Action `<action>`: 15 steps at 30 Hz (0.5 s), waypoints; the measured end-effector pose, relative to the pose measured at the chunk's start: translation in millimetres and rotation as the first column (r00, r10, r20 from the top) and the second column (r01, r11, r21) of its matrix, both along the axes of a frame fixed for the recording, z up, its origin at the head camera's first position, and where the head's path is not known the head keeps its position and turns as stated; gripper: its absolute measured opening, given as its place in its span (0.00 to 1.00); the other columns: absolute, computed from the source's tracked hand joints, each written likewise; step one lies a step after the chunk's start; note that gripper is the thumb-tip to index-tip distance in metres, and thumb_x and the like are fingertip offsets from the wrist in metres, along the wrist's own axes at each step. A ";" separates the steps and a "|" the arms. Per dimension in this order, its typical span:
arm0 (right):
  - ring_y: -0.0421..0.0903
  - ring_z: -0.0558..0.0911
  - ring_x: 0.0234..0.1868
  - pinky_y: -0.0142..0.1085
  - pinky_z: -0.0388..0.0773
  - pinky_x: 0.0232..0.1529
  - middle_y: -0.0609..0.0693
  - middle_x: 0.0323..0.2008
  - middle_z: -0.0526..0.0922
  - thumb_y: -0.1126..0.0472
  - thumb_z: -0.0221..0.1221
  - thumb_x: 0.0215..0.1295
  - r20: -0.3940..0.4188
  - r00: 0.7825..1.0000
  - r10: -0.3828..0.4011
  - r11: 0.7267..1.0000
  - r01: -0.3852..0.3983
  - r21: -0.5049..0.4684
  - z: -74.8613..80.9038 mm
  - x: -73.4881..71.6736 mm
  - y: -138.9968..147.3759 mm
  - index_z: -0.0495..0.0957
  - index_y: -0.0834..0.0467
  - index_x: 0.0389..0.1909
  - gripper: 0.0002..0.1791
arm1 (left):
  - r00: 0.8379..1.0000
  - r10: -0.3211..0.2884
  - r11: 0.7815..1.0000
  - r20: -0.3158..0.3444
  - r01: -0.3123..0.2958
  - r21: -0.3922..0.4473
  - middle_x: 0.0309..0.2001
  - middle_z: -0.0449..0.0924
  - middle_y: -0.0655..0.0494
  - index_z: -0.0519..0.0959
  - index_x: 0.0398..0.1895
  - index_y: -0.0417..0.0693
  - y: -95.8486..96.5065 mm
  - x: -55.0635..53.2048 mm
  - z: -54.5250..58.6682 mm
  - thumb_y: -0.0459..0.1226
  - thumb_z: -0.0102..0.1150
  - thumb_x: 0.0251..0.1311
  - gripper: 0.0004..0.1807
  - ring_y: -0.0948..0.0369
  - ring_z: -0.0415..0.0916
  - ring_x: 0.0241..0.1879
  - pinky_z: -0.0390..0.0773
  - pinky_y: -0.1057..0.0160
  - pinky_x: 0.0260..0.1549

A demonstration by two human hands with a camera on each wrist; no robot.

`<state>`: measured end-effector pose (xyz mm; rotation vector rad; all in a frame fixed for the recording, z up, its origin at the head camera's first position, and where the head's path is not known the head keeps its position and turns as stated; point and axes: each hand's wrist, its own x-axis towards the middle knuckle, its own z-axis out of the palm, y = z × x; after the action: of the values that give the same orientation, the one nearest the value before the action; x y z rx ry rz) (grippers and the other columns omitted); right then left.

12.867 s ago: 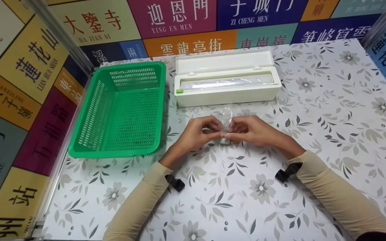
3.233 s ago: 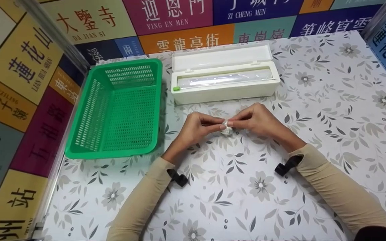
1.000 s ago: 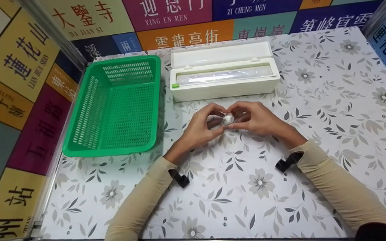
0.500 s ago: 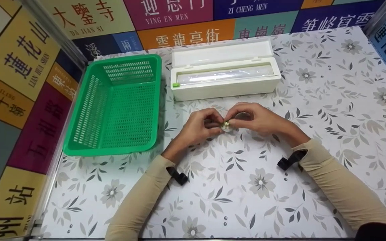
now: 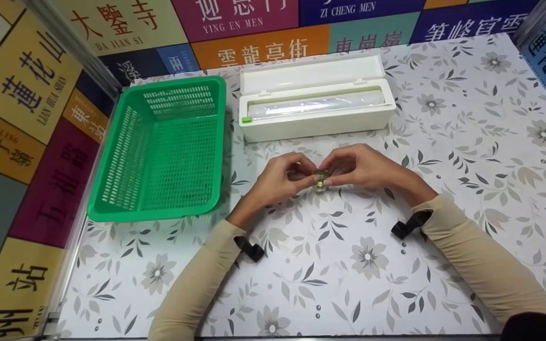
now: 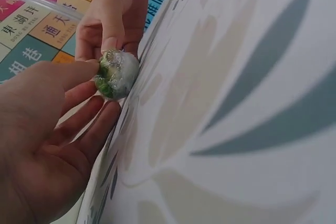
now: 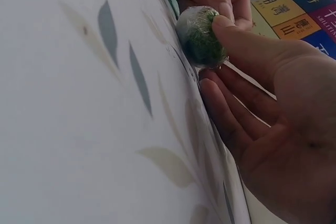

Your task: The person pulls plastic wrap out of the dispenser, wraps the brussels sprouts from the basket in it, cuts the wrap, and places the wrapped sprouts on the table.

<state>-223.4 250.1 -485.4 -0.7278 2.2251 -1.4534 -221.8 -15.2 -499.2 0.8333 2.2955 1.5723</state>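
Both hands meet around a small round green-and-white ball [image 5: 320,182] wrapped in clear film, just over the table in front of the white box. My left hand [image 5: 280,177] pinches it from the left, thumb and fingertips on the wrap. From the other side my right hand [image 5: 365,166] holds it the same way. In the left wrist view the ball [image 6: 118,74] shows wrinkled, shiny film over a green patch and a whitish side. The right wrist view has the right thumb pressing on the green part of the ball [image 7: 202,38].
Behind the hands stands a white cling film box [image 5: 320,125], lid raised, with a film roll [image 5: 318,104] inside and a green slider [image 5: 247,120] at its left end. A green plastic basket [image 5: 183,166] sits to the left. Printed panels border the flower-patterned table [image 5: 273,279].
Loose film stood up between the fingers in the oldest frame; now it lies close around the ball. The ball has been turned from its whitish side to show green. Both hands keep their grip.
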 end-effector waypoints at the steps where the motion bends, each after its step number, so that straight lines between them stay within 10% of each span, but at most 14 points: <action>1: 0.51 0.92 0.50 0.36 0.89 0.55 0.54 0.51 0.91 0.60 0.77 0.65 -0.012 1.000 0.003 1.000 -0.003 0.001 -0.1 -0.1 -0.4 0.88 0.56 0.53 0.17 | 1.000 0.005 1.000 0.005 -0.005 0.004 0.46 0.90 0.52 0.87 0.46 0.46 -0.2 0.2 -0.3 0.39 0.73 0.69 0.08 0.62 0.90 0.46 0.90 0.64 0.49; 15: 0.47 0.88 0.59 0.33 0.85 0.61 0.53 0.58 0.88 0.58 0.70 0.73 -0.004 0.999 0.033 0.999 -0.033 -0.006 -4.9 -4.1 2.4 0.84 0.56 0.62 0.19 | 0.994 0.107 0.994 -0.032 -0.108 -0.016 0.40 0.89 0.53 0.86 0.45 0.46 1.8 -1.5 1.4 0.37 0.67 0.72 0.05 0.61 0.86 0.40 0.87 0.64 0.43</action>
<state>-227.5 252.5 -490.3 -0.7665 2.2024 -1.4446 -223.3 -13.4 -497.7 0.7466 2.4100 1.5904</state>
